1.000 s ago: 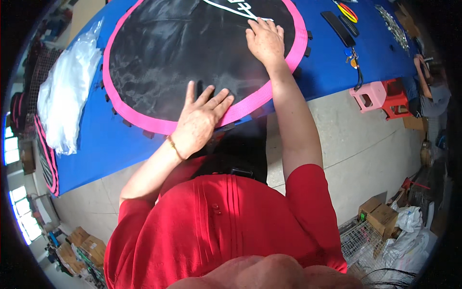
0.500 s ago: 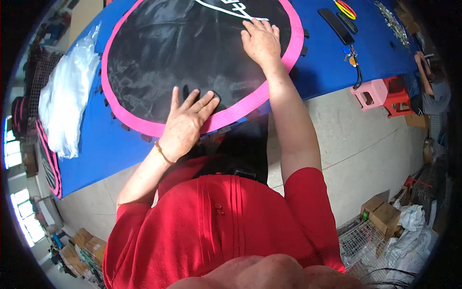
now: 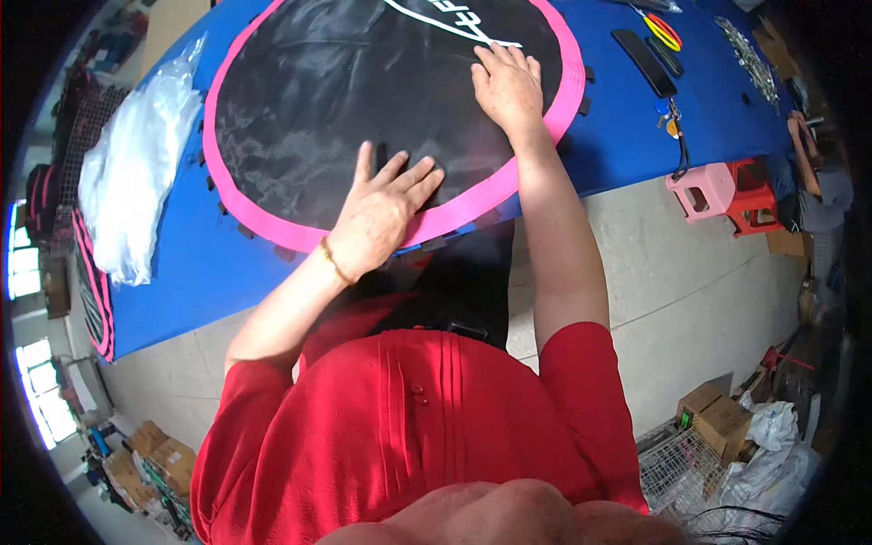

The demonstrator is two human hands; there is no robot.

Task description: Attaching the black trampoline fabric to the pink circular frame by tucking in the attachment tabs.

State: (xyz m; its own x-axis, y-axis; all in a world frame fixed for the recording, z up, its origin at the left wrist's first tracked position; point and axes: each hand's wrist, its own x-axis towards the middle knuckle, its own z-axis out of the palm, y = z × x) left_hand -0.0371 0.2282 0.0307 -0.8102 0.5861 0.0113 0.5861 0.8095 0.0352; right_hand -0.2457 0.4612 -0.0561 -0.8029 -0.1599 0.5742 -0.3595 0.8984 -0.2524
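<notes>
A large round black trampoline mat (image 3: 318, 118) with a pink border and small black tabs round its edge lies flat on a blue-covered table (image 3: 209, 272). White lettering and a curved white line show near its far side. My left hand (image 3: 381, 209) rests palm down on the mat's near part, its fingers spread over the black cloth and its heel by the pink border. Farther off to the right, my right hand (image 3: 510, 89) lies flat with fingers stretched out, close to the white print. Neither hand holds anything. The mat's far edge is cut off by the picture.
Clear plastic bags (image 3: 136, 173) lie on the left of the table. Toward the right are a black phone (image 3: 643, 62), yellow-and-red handled scissors (image 3: 663, 32), keys (image 3: 670, 120) and a heap of small metal parts (image 3: 749, 59). Pink (image 3: 701, 193) and red stools (image 3: 752, 211) stand beyond the table edge.
My left hand has slid a little to the right and away from me over the mat. My right hand keeps its place near the print. The whole view has shifted slightly.
</notes>
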